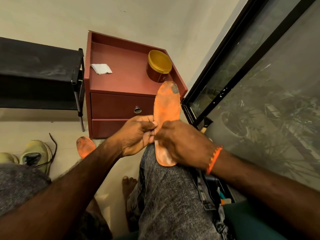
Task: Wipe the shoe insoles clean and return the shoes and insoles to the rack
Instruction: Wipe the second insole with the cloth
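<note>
An orange insole (167, 108), stained grey at the toe, rests heel-down on my right knee and points up toward the cabinet. My left hand (136, 135) pinches its left edge at mid-length. My right hand (183, 144) lies over its lower half, with fingers closed on it. A second orange insole (84, 147) lies on the floor, partly hidden by my left forearm. A pale yellow-green shoe (37, 154) with a dark lace stands at the left, and the toe of another shoe (7, 157) shows at the frame's edge. The black shoe rack (39, 73) stands at the upper left.
A red-brown bedside cabinet (121, 104) with drawers stands ahead. On its top lie a folded white cloth (101, 68) and a round tin with a yellow lid (158, 67). A black-framed glass door (242, 70) runs along the right. My bare foot (128, 184) is on the floor.
</note>
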